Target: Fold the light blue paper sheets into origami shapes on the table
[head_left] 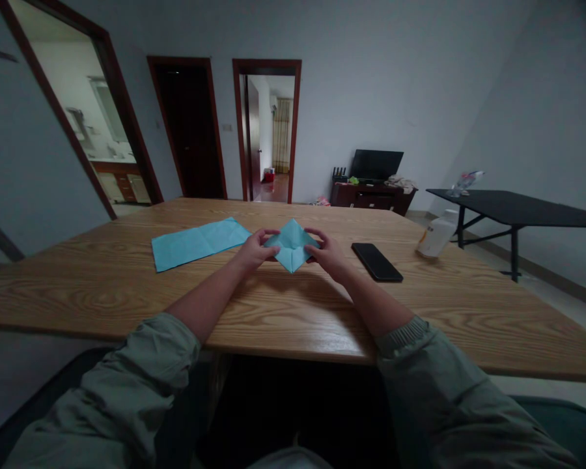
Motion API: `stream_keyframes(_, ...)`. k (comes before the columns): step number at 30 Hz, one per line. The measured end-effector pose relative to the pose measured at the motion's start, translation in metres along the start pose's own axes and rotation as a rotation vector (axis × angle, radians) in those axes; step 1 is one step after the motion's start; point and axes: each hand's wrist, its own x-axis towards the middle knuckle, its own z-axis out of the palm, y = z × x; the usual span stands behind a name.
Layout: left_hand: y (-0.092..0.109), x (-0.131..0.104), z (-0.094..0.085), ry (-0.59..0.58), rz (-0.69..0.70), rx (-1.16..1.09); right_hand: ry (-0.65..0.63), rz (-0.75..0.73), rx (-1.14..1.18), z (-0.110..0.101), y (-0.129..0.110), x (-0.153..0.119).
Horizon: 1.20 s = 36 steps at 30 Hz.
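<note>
A light blue folded paper (292, 242), diamond-shaped with a crease down its lower half, is held up just above the wooden table (293, 326). My left hand (258, 250) pinches its left corner, thumb on the near face. At the right corner, my right hand (325, 251) grips it in the same way. The fingertips behind the paper are partly hidden. To the left of my left hand lies a larger light blue paper sheet (198, 243), flat on the table.
A black phone (377, 262) lies right of my right hand. Farther right stands a white bottle (437, 234), tilted in view. The table's near edge runs below my forearms. A black table (522, 207) stands beyond on the right, and a television (377, 165) is at the back.
</note>
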Motion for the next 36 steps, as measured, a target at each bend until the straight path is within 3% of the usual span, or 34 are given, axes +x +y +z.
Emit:
stream_keyframes(8,-0.012,0.002,-0.013,-0.17,0.021,0.471,-0.062,-0.025,-0.259,-0.013,0.011,-0.001)
stream_keyframes(11,-0.017,0.002,-0.018,-0.242,0.063,0.666,-0.118,-0.064,-0.551,-0.021,0.017,-0.003)
stream_keyframes(14,-0.019,0.001,-0.019,-0.312,0.131,0.819,-0.209,-0.202,-0.874,-0.029,0.022,-0.006)
stream_keyframes(17,-0.018,0.0,-0.019,-0.356,0.179,0.877,-0.217,-0.287,-1.033,-0.033,0.024,-0.009)
stream_keyframes(22,-0.018,-0.003,-0.019,-0.42,0.236,0.954,-0.209,-0.3,-1.058,-0.034,0.016,-0.017)
stream_keyframes(30,-0.012,-0.008,-0.012,-0.404,0.29,1.079,-0.414,-0.358,-1.035,-0.039,0.014,-0.026)
stream_keyframes(36,-0.005,-0.01,-0.003,-0.369,0.301,1.002,-0.385,-0.299,-0.991,-0.037,0.014,-0.024)
